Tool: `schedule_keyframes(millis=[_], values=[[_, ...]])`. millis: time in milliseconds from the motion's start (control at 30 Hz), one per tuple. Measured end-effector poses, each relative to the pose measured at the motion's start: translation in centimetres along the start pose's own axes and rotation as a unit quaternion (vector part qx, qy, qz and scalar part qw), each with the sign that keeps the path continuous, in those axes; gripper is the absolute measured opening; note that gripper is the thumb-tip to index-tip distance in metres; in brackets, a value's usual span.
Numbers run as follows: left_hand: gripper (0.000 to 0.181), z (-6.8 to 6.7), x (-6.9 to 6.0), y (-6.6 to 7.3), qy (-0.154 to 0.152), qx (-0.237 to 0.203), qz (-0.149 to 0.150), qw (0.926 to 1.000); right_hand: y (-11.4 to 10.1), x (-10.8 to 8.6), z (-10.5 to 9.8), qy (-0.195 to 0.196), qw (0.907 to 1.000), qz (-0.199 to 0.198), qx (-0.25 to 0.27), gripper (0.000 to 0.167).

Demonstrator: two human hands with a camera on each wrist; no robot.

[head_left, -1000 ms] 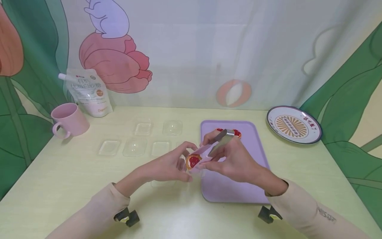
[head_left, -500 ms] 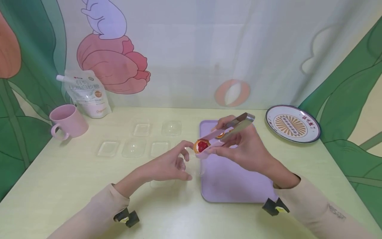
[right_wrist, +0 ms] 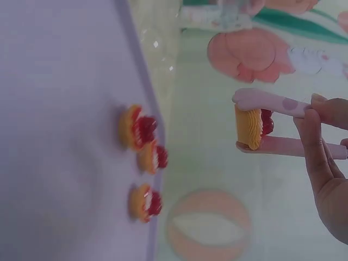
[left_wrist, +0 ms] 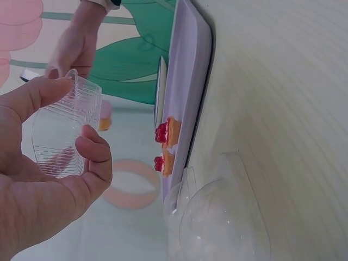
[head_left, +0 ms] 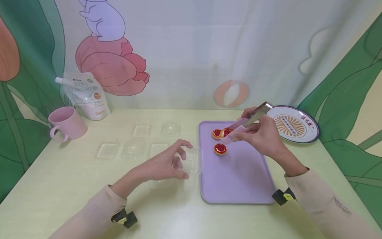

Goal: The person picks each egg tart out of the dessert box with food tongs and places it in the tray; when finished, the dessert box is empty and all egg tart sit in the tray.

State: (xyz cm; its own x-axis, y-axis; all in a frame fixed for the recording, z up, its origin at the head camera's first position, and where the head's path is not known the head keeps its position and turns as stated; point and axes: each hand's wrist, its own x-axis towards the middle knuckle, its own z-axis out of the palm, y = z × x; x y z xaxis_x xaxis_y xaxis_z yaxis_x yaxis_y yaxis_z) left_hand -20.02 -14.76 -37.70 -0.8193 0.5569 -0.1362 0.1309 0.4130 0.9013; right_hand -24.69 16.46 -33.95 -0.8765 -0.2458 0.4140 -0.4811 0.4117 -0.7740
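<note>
My left hand (head_left: pixel 167 161) holds a clear ridged plastic box (left_wrist: pixel 68 125) between thumb and fingers, just left of the purple tray (head_left: pixel 235 186). Over the tray's far part, my right hand (head_left: pixel 262 136) grips pink-tipped metal tongs (right_wrist: pixel 283 144). A small tart (right_wrist: pixel 249 128) with red topping is pinched between the tong tips, raised above the tray in the right wrist view. Several similar tarts lie below on the tray, among them a nearer tart (head_left: pixel 220 149) and one at the back (head_left: pixel 216 133).
Several clear plastic lids and boxes, such as a domed lid (head_left: pixel 133 149), lie left of the tray. A pink mug (head_left: pixel 68 123) and a white pouch (head_left: pixel 86 96) stand at the back left. A patterned plate (head_left: pixel 293 124) lies at the back right.
My right hand has moved right and away from the clear box, carrying the tart in the tongs over the tray. The left hand stays nearly in place with the box.
</note>
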Motion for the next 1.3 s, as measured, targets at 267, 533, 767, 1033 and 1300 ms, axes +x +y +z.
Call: schedule_keyframes(millis=[267, 533, 767, 1033, 1300], values=[[0.075, -0.4, -0.2, 0.0, 0.007, 0.001, -0.009, 0.9999, 3.4, 0.1, -0.6, -0.006, 0.9972, 0.075, -0.007, 0.047], [0.074, -0.7, -0.4, -0.2, 0.010, -0.001, -0.001, 1.0000, 5.9, 0.0, -0.4, -0.021, 0.9913, 0.129, -0.016, 0.048], [0.074, -0.8, -0.5, -0.2, 0.011, -0.003, 0.000, 0.9999, 6.9, 0.3, 0.3, -0.029, 0.9917, 0.125, -0.005, 0.048], [0.074, -0.8, -0.5, -0.3, 0.014, -0.001, 0.006, 0.9999, 7.2, 0.4, 0.8, -0.020, 0.9924, 0.119, 0.021, 0.048], [0.074, -0.9, -0.6, -0.2, 0.015, -0.003, 0.010, 0.9998, 7.5, 0.6, 1.1, -0.008, 0.9937, 0.109, -0.025, 0.045]])
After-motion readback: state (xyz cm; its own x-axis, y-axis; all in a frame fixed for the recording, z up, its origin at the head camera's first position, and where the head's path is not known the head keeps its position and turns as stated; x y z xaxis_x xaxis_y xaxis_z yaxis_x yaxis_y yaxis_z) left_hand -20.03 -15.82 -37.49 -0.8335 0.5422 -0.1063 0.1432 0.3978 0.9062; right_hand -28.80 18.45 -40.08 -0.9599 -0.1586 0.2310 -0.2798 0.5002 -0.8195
